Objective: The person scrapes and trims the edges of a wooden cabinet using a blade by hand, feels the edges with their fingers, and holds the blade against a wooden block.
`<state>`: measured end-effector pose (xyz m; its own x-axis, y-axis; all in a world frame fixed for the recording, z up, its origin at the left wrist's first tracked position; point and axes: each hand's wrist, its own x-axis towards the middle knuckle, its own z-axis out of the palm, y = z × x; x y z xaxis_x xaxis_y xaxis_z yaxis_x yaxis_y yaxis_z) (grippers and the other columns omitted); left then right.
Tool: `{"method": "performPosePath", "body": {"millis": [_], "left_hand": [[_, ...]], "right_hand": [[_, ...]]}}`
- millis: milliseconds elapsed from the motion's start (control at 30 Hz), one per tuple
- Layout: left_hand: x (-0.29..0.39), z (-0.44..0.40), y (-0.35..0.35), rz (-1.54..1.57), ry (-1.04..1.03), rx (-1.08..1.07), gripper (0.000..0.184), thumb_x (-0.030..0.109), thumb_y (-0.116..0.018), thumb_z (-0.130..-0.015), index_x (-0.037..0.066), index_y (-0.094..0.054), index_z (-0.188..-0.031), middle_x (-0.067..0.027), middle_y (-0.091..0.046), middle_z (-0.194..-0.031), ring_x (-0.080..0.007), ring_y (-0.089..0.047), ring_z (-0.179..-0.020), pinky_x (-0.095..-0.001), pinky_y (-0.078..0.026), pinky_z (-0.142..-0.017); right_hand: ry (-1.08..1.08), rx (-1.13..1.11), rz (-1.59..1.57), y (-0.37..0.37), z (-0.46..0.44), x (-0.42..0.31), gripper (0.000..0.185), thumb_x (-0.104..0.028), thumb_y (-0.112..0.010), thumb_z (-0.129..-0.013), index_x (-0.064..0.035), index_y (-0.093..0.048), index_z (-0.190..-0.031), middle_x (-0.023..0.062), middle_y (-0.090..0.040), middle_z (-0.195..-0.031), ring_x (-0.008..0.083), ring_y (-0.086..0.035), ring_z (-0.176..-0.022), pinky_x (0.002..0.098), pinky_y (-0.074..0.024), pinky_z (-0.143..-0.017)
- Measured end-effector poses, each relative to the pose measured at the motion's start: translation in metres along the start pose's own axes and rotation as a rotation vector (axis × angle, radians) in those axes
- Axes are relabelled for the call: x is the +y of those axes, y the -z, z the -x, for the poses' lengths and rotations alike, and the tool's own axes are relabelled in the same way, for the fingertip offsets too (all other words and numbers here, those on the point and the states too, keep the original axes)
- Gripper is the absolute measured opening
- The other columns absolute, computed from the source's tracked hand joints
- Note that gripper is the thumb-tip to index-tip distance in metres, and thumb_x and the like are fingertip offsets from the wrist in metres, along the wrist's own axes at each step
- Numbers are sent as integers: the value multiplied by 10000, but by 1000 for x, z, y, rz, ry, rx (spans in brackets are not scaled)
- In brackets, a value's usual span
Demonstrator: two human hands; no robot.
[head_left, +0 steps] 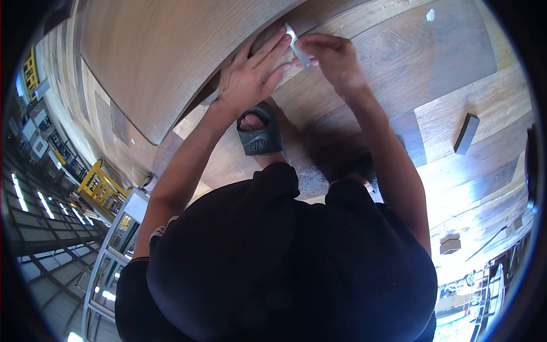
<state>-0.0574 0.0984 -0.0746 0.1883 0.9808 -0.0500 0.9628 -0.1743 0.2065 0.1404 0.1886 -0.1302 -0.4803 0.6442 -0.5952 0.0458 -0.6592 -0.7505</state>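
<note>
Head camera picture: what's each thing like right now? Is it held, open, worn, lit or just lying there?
White strip: held, slightly bent
Right hand: pinched on the strip
Left hand: fingers stretched out, fingertips by the strip
Dark sandal: worn
Dark block: lying loose on the floor
White scrap: lying on the floor
Ceiling lights: lit
</note>
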Motion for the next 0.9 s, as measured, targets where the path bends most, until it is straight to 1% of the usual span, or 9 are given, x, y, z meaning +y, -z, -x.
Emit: {"method": "performPosePath", "body": {"millis": [67, 300, 333, 400, 500, 533, 600, 667, 900], "left_hand": [[0, -11, -1, 39, -11, -7, 600, 418, -692, -994, 303, -551, -1566, 104, -492, -1640, -330, -599, -1335, -452, -608, -989], [5, -10, 4, -11, -5, -46, 607, 418, -683, -1003, 299, -533, -1579, 106, -482, -1646, -360, -564, -1390, -447, -589, -1024], [7, -14, 4, -10, -9, -52, 607, 418, -683, -1003, 299, -533, -1579, 106, -482, -1646, -360, -564, -1390, -447, -589, -1024], [9, -24, 3, 91, 20, -109, 623, 390, -714, -993, 221, -557, -1572, 20, -510, -1641, -320, -420, -1534, -537, -316, -1241], [10, -32, 7, 125, 0, -113, 609, 382, -715, -995, 210, -568, -1560, 18, -508, -1642, -330, -436, -1522, -538, -321, -1238], [9, -30, 7, 121, -5, -109, 609, 382, -715, -995, 210, -568, -1560, 18, -508, -1642, -330, -436, -1522, -538, -321, -1238], [6, -18, 5, 72, -23, -45, 617, 410, -712, -987, 291, -551, -1570, 78, -480, -1656, -341, -478, -1486, -513, -512, -1094], [7, -15, 5, 41, -19, -39, 615, 406, -722, -980, 286, -563, -1562, 62, -489, -1652, -336, -473, -1492, -512, -487, -1107], [4, -12, -2, 30, -36, 1, 619, 415, -741, -966, 278, -585, -1549, 39, -496, -1652, -333, -468, -1498, -505, -446, -1115]], "right_hand": [[-42, 33, -40, 7, -1, -13, 175, -104, -754, -979, 3, -807, -1107, 27, -785, -939, 73, -647, -832, 252, -504, -773], [17, 44, 73, 10, -5, 1, 174, -118, -763, -978, -8, -809, -1105, 29, -788, -975, 76, -654, -861, 255, -499, -793], [90, 2, -68, 14, -6, 3, 172, -116, -757, -982, -7, -808, -1105, 29, -788, -981, 78, -654, -860, 256, -500, -792], [156, -36, -212, 18, -4, 2, 171, -115, -752, -986, -6, -808, -1106, 29, -788, -986, 80, -654, -858, 258, -501, -791], [7, 42, -67, 22, -5, -2, 173, -117, -742, -993, -9, -808, -1110, 27, -787, -984, 80, -652, -849, 263, -505, -793], [182, -63, -268, 21, -12, 24, 183, -130, -744, -992, -5, -807, -1110, 29, -786, -979, 77, -655, -851, 260, -508, -799], [369, -167, -470, 20, -16, 24, 194, -143, -746, -992, -1, -806, -1110, 30, -786, -974, 73, -657, -853, 258, -510, -804], [28, 34, 123, 11, -1, -9, 214, -150, -754, -986, 16, -801, -1113, 38, -783, -962, 72, -659, -852, 248, -510, -794], [19, 25, 88, 13, -3, -11, 213, -145, -750, -992, 22, -800, -1114, 32, -784, -952, 73, -676, -877, 243, -529, -790]]}}
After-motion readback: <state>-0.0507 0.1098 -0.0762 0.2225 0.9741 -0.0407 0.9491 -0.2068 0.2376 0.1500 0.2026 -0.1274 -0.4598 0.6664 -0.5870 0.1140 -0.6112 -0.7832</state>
